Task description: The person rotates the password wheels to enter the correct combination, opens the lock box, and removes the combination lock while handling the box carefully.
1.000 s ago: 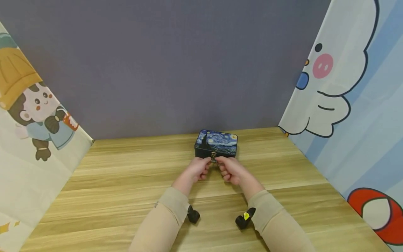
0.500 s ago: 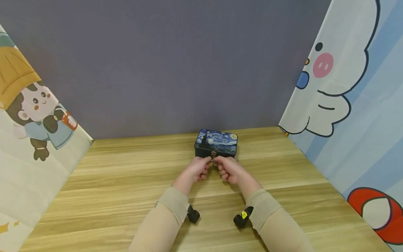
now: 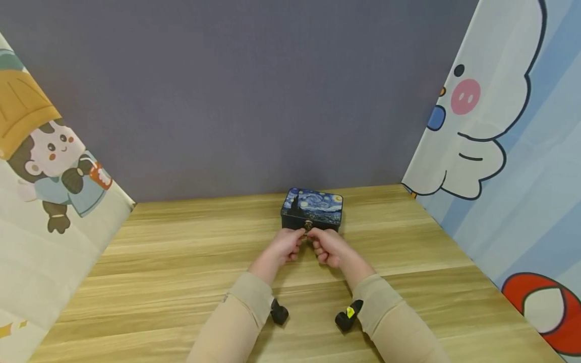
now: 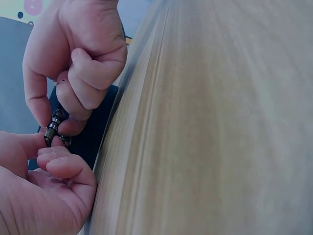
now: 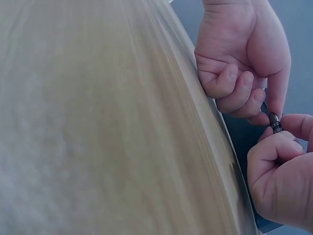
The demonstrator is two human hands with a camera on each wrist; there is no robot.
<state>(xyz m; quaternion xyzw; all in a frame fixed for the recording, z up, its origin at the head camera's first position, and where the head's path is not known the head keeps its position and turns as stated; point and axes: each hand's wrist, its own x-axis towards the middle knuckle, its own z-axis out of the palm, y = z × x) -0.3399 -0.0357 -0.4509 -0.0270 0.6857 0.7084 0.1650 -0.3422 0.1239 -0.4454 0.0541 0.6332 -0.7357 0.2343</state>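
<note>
A tin box [image 3: 313, 205] with a starry-night painting on its lid stands closed at the back of the table. On its front is a brass-coloured latch [image 3: 308, 225]. At the latch, a small dark cylindrical combination lock [image 4: 53, 127] with ringed dials shows between the hands. My left hand [image 3: 287, 244] pinches one end of the lock between thumb and index finger. The other end is pinched by my right hand [image 3: 330, 246], its remaining fingers curled in. Fingertips hide much of the lock, so its digits cannot be read.
The wood-grain table [image 3: 190, 262] runs back to a grey partition [image 3: 254, 101] just behind the box. Printed cartoon curtains flank it, one on the left [image 3: 54, 252] and one on the right [image 3: 481, 212]. A black wrist device [image 3: 279, 313] hangs under each sleeve.
My right hand and forearm have shifted slightly left, with small finger movement at the lock. The left hand holds nearly still. The box stays in place.
</note>
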